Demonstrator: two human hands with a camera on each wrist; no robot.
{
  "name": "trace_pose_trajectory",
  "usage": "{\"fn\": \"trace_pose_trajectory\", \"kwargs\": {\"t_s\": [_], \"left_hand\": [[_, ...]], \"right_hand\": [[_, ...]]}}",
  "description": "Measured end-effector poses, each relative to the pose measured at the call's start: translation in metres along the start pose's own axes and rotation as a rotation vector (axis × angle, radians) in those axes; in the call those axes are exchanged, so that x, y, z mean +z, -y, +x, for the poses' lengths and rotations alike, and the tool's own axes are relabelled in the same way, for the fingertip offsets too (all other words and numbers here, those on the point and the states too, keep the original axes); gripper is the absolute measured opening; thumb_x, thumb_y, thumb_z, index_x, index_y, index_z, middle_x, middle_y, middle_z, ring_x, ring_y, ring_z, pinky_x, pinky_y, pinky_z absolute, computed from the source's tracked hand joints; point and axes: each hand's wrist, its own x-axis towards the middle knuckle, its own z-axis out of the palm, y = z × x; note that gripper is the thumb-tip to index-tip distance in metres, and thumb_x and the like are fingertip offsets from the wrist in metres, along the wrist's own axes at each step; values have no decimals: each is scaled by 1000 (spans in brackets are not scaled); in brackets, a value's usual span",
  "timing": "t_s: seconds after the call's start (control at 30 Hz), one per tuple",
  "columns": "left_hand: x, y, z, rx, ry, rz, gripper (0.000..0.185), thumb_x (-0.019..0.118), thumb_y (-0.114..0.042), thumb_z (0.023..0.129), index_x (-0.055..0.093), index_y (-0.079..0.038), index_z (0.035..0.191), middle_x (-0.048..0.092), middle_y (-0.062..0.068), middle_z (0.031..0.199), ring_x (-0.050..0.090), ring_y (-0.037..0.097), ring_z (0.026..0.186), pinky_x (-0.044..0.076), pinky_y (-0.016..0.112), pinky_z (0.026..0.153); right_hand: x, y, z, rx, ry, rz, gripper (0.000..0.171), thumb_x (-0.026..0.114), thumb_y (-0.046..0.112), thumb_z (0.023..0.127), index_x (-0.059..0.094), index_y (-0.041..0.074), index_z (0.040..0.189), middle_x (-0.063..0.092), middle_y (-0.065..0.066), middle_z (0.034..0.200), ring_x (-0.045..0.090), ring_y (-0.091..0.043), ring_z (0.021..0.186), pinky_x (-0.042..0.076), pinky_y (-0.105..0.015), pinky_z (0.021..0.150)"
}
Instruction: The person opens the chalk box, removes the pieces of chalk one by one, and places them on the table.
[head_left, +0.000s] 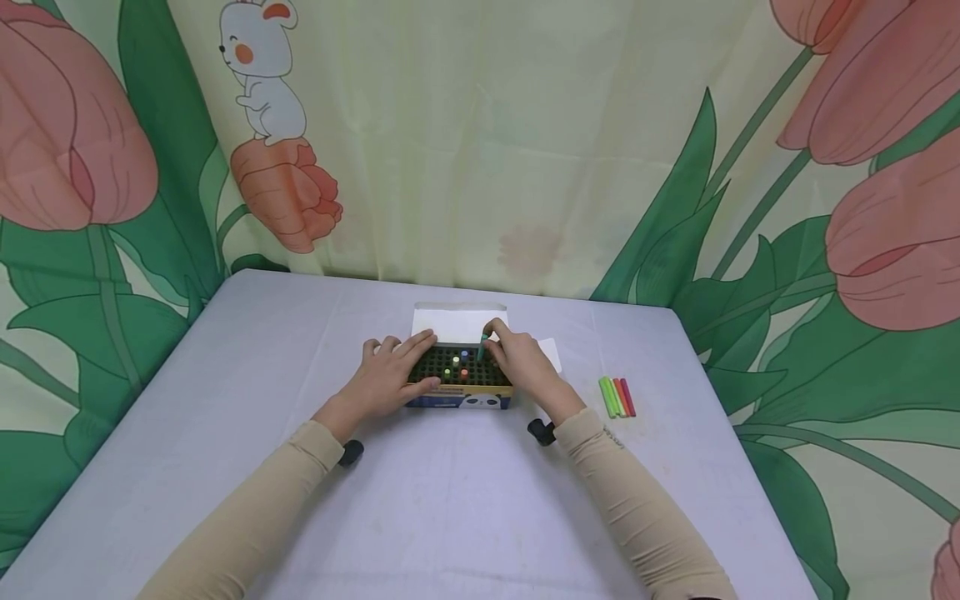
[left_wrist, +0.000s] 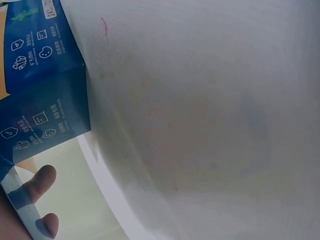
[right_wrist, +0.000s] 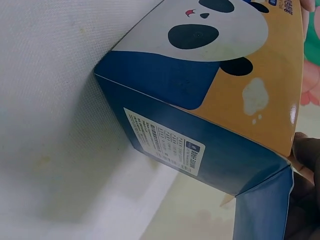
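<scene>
An open blue and orange box (head_left: 459, 401) with a panda print sits mid-table. Its black grid insert (head_left: 457, 367) holds a few coloured sticks standing upright. My left hand (head_left: 390, 373) lies against the box's left side, fingers over the rim and thumb along the front. My right hand (head_left: 517, 357) pinches a green stick (head_left: 483, 343) upright over the grid's back right corner. The left wrist view shows the box's blue side (left_wrist: 40, 90) and two fingertips (left_wrist: 42, 180). The right wrist view shows the panda-printed box (right_wrist: 210, 95) close up.
Several loose sticks (head_left: 617, 397), green, orange and red, lie on the grey tablecloth (head_left: 450, 500) right of the box. The white lid flap (head_left: 459, 322) lies open behind the box. A tulip-print curtain (head_left: 480, 150) hangs behind the table.
</scene>
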Motion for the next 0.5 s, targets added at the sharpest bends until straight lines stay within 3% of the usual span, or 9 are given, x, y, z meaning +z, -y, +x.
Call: {"fn": "trace_pose_trajectory", "kwargs": {"t_s": [0.13, 0.33, 0.5], "left_hand": [[0, 0, 0, -8, 4, -1, 84, 46, -71, 100, 24, -25, 167, 27, -5, 171, 48, 38, 133, 27, 69, 108], [0, 0, 1, -3, 1, 2, 84, 46, -71, 100, 26, -24, 166, 28, -5, 171, 49, 38, 132, 28, 69, 107], [1, 0, 0, -2, -4, 0, 84, 46, -71, 100, 27, -24, 166, 29, -4, 171, 49, 38, 131, 29, 69, 106]], "right_hand": [[0, 0, 1, 9, 4, 3, 21, 45, 28, 113, 51, 16, 128, 60, -2, 69, 48, -13, 51, 37, -26, 50], [-1, 3, 0, 52, -8, 50, 22, 43, 28, 113, 47, 15, 130, 73, -8, 86, 73, -16, 76, 50, -29, 58], [-2, 2, -1, 58, -9, 117, 23, 39, 27, 114, 43, 11, 130, 76, -15, 100, 76, -21, 84, 57, -31, 66]]}}
